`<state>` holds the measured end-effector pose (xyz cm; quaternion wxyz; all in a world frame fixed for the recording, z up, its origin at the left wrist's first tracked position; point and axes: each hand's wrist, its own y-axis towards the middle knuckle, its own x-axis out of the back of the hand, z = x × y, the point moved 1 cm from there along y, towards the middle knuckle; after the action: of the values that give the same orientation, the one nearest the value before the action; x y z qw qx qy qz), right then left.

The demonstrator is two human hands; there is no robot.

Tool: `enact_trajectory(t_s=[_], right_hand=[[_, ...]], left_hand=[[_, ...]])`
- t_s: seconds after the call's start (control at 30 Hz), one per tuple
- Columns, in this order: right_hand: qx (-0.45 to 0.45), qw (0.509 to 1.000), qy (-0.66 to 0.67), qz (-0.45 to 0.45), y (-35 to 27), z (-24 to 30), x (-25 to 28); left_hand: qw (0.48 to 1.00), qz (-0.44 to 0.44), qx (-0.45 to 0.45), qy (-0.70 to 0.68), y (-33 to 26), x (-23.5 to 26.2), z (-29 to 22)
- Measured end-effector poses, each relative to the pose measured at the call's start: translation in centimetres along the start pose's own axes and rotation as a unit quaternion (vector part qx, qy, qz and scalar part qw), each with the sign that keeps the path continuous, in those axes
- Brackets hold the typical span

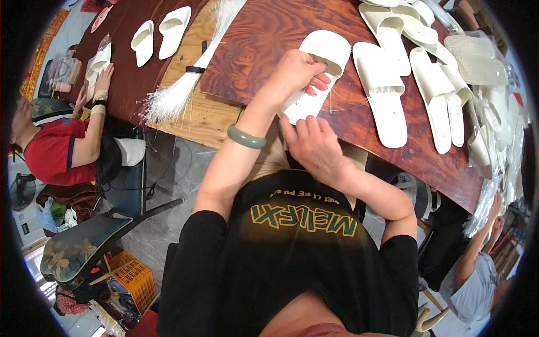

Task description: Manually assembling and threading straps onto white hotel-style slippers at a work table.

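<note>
A white slide slipper (322, 46) lies at the near edge of the brown wooden table, its toe pointing away from me. My left hand (300, 73), with a green bangle on the wrist, reaches into the strap's opening. Its thumb and fingers are curled together there; what they pinch, if anything, is too small to make out. At the heel, my right hand (315, 145) grips the slipper's near edge with bent fingers. Just to the right lies another white slipper (387, 106), with a thin strand beside it.
A bundle of white plastic strands (185, 87) lies left of me. More white slippers (432, 90) and clear-bagged ones (499, 123) crowd the right side. One person in a red shirt (56, 151) sits left, another in grey (471, 286) right. An orange crate (132, 281) stands on the floor.
</note>
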<state>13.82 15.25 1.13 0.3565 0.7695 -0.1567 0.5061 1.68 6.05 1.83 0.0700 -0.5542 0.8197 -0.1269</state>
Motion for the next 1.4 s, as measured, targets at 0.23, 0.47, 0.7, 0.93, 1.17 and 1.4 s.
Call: enact_trajectory(t_s=[0.23,0.47,0.7,0.93,1.17,1.4], right_hand=[[0.048,0.998,0.038,-0.003,-0.7,-2.0,0.0],[-0.109,0.989,0.070,-0.077,-2.0,-5.1,-0.4],[-0.165,0.971,0.137,-0.106,-1.5,-5.9,-0.2],[-0.206,0.951,0.200,-0.118,-1.9,-5.8,-0.9],[-0.352,0.716,0.538,-0.271,-3.4,-5.0,0.0],[-0.522,0.470,0.632,-0.327,-6.3,-6.4,1.2]], left_hand=[[1.000,-0.007,-0.005,0.000,0.4,0.0,0.0],[0.934,-0.068,-0.122,0.328,-2.5,0.9,-3.6],[0.732,-0.238,-0.193,0.608,6.7,3.1,-6.4],[0.862,-0.138,-0.086,0.479,10.7,3.0,-3.5],[0.859,-0.166,-0.138,0.464,10.0,2.3,-2.3],[0.815,-0.194,-0.206,0.506,9.1,0.7,-3.8]])
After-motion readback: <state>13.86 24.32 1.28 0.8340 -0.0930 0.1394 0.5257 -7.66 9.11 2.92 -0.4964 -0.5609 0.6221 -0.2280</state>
